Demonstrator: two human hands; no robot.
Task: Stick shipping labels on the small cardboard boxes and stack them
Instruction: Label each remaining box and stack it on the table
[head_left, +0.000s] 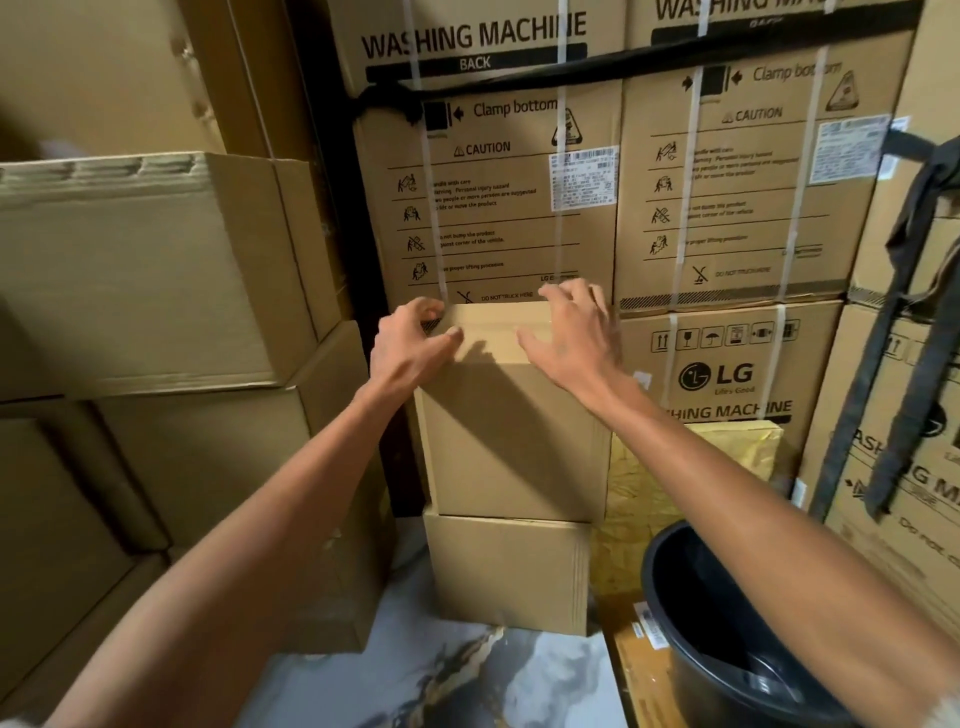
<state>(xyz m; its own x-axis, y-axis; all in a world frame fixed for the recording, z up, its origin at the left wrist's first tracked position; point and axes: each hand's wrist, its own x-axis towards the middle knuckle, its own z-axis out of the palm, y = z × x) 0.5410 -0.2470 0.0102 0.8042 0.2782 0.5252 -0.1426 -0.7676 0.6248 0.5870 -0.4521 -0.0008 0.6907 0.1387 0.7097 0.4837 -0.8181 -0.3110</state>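
Observation:
A plain brown cardboard box (514, 441) stands on top of a second, similar box (506, 571), forming a small stack on the floor against the washing machine cartons. My left hand (410, 348) is at the upper box's top left corner, fingers curled over the corner and thumb lying on the top face. My right hand (571, 332) lies on the top right part of the same box, fingers spread and bent over its far edge. No shipping label shows on the faces that I can see.
Tall washing machine cartons (493, 208) form a wall behind the stack. Big plain cartons (156, 270) are piled at the left. A black bucket (727, 623) sits at lower right beside a yellow wrapped parcel (727, 452). Marbled floor (441, 675) lies in front.

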